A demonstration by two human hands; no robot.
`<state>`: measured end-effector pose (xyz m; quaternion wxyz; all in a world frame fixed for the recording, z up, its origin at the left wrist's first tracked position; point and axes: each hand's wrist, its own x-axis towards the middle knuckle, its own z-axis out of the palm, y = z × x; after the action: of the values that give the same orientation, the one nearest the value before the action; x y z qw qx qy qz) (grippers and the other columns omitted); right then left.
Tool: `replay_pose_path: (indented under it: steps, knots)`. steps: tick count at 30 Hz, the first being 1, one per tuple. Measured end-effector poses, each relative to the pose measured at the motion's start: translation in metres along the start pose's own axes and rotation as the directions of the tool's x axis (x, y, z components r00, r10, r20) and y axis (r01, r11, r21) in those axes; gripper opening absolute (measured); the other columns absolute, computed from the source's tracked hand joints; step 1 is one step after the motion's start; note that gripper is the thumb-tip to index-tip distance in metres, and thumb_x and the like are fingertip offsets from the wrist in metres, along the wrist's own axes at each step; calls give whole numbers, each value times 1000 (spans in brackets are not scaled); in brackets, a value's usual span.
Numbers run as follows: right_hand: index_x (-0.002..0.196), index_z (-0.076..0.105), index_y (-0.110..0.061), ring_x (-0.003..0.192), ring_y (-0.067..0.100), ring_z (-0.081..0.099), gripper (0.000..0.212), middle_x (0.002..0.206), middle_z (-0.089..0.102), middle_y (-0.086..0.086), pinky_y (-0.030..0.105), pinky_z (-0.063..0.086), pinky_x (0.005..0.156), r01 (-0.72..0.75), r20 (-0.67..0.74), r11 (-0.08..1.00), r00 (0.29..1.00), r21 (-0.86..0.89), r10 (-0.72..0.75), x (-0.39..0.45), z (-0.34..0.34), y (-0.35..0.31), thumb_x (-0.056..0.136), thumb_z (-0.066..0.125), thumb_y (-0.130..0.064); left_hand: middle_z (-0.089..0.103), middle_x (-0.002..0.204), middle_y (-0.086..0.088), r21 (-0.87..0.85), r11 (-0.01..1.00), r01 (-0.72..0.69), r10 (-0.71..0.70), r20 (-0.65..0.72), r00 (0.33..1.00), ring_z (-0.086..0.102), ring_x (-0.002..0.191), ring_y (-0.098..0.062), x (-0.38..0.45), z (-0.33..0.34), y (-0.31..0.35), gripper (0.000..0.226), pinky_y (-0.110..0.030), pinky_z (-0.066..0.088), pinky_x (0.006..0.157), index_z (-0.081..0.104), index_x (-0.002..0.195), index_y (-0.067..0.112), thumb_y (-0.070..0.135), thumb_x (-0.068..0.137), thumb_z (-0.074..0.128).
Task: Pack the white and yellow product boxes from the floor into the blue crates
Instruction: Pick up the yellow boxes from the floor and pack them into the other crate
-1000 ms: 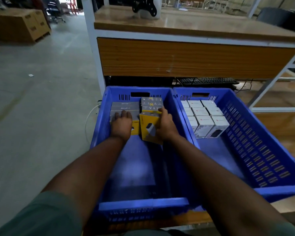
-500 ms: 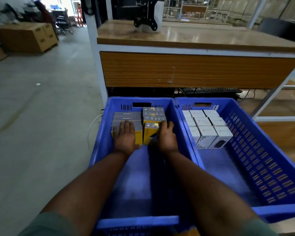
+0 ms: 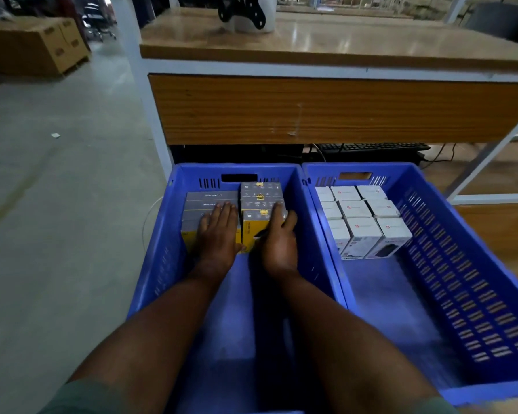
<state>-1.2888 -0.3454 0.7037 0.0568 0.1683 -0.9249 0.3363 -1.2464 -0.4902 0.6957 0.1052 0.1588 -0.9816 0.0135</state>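
Observation:
Two blue crates stand side by side on the floor. In the left crate [image 3: 162,264], yellow boxes with grey tops [image 3: 259,198] are packed against the far wall. My left hand [image 3: 217,234] lies flat with straight fingers on the left group of these boxes. My right hand [image 3: 278,240] presses on the nearest yellow box [image 3: 250,228] of the right column, fingers laid over its top and right side. The right crate [image 3: 461,264] holds several white boxes [image 3: 362,222] in neat rows at its far end.
A wooden workbench with a white metal frame [image 3: 326,109] stands just behind the crates, a keyboard [image 3: 371,147] on the floor beneath it. Bare concrete floor spreads to the left, with cardboard cartons [image 3: 33,46] at the far left.
The tilted yellow box my right hand held has been set upright into the right column. My left hand moved slightly further over the left boxes. The camera has tipped upward.

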Motion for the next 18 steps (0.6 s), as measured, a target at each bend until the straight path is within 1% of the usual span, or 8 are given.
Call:
replay_pose_path:
  steps: [2,3,4,6,9,12,16,18]
  knots:
    - [162,11,-31,140,44,41,94,169,-5,14,50,51,103,23,18,1000,1000,16,-23,1,3,2,90,59,6,31,164,-8,8,1000,24,-24,15,1000,27,152,-27,3,2,3,113,-49,22,120,29,158,12,50,68,87]
    - [162,13,-34,147,42,31,96,170,-11,9,48,46,110,32,29,999,999,27,-33,1,3,3,89,61,6,31,164,-8,17,999,41,-41,27,999,27,152,-27,4,2,5,114,-50,22,119,28,158,13,50,67,87]
    - [161,14,-36,150,40,26,97,170,-15,6,46,43,113,42,32,998,999,38,-43,2,3,3,89,63,5,29,165,-7,31,998,57,-58,36,998,26,152,-26,6,3,7,115,-50,21,119,26,159,14,49,68,87]
    - [161,15,-38,151,39,24,99,170,-16,3,44,40,114,53,40,998,998,41,-55,3,2,4,87,65,5,24,167,-5,48,996,73,-76,56,996,22,154,-25,9,1,11,116,-50,19,119,20,160,16,50,70,85]
    - [161,16,-38,147,37,31,102,170,-9,6,44,42,114,61,36,997,997,44,-62,6,2,8,84,67,5,21,168,-3,43,996,78,-81,65,995,19,154,-25,9,2,14,117,-50,18,120,17,161,17,52,71,84]
    - [160,18,-38,141,37,41,102,168,-1,7,46,48,109,80,14,995,997,61,-81,8,4,11,82,67,6,24,167,-3,37,995,89,-91,47,995,22,154,-25,8,2,14,118,-49,18,119,21,160,17,53,68,85]
    - [157,24,-38,127,29,55,106,167,4,-1,43,54,101,66,15,986,997,155,-70,9,3,9,73,70,8,21,168,-2,37,996,86,-88,50,995,19,155,-24,9,0,14,117,-49,15,119,18,161,18,53,71,83]
    - [155,28,-38,123,24,59,105,167,4,-5,41,56,99,72,12,978,997,196,-76,7,0,8,72,71,10,18,168,-2,39,995,87,-89,60,994,16,155,-24,10,2,14,117,-50,14,120,15,161,18,53,73,82]
